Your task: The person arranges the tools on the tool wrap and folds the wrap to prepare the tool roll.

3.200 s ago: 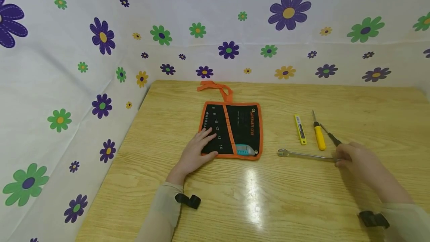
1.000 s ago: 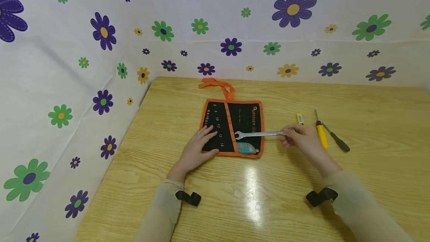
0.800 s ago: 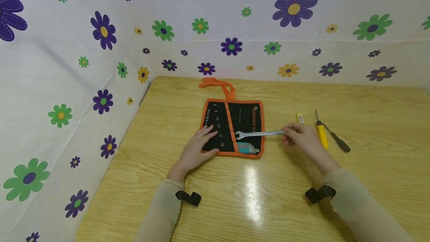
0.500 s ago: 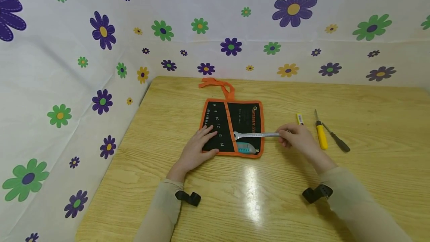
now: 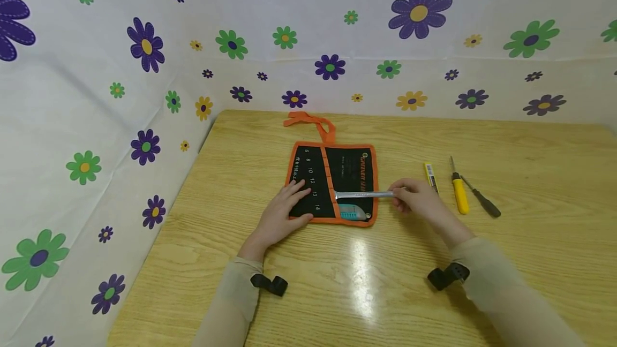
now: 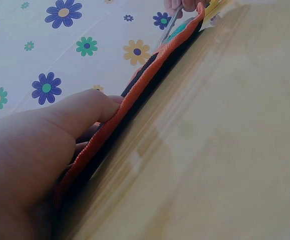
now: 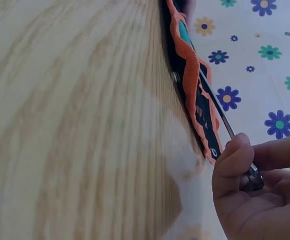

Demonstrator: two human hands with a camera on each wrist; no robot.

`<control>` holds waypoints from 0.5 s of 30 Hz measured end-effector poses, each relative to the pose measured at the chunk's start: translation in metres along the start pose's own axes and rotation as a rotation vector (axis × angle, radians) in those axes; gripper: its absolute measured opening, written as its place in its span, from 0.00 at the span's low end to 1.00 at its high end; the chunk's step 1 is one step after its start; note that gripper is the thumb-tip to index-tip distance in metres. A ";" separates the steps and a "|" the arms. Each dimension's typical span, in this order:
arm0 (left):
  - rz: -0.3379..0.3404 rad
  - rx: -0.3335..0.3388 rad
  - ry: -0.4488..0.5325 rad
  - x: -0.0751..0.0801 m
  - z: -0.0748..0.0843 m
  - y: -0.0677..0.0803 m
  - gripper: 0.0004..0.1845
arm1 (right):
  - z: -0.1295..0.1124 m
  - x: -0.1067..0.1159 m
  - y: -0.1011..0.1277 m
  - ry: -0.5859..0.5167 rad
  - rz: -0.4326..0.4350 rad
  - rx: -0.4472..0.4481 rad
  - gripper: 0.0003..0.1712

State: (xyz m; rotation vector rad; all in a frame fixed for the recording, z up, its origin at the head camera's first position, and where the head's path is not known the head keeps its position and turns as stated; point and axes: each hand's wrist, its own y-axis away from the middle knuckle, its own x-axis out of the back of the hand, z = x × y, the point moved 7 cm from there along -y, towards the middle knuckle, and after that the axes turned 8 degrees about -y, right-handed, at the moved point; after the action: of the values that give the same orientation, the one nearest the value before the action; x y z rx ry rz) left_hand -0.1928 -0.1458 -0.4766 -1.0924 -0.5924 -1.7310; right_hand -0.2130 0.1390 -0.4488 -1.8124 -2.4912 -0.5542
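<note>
Head view shows a wooden table (image 5: 385, 293) enclosed at the back and left by a white cloth (image 5: 144, 15) printed with purple, green and yellow flowers. A black tool pouch (image 5: 349, 167) with orange trim lies unrolled and flat near the table centre, its orange tie strap (image 5: 310, 121) extending toward the back. The left hand (image 5: 281, 216) rests on the pouch's left pocket panel with fingers straight and spread, pressing it flat; the left wrist view confirms the fingers lie on the fabric behind the orange edge. The right hand (image 5: 416, 200) pinches the ring end of a steel wrench (image 5: 361, 195) between thumb and curled fingers. The wrench lies level across the right half of the pouch, its open end at the orange centre seam. A teal utility knife (image 5: 352, 211) sits in the pouch just below the wrench. Right of the hand lie a yellow blade case (image 5: 430, 174), a yellow-handled screwdriver (image 5: 458, 195) and a black-handled screwdriver (image 5: 482, 205), side by side.
</note>
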 end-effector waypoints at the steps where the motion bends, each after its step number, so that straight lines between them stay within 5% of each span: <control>1: 0.000 0.001 0.001 0.000 0.000 0.000 0.33 | 0.000 -0.002 -0.001 0.014 -0.001 0.003 0.15; 15: 0.001 -0.008 0.001 0.001 0.000 0.000 0.33 | -0.008 -0.020 -0.009 0.276 -0.005 0.050 0.14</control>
State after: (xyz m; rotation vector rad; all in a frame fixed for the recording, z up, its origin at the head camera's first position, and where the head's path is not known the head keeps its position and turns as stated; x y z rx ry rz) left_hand -0.1932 -0.1458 -0.4759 -1.0974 -0.5848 -1.7338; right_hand -0.2164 0.1157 -0.4483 -1.5894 -2.3055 -0.6830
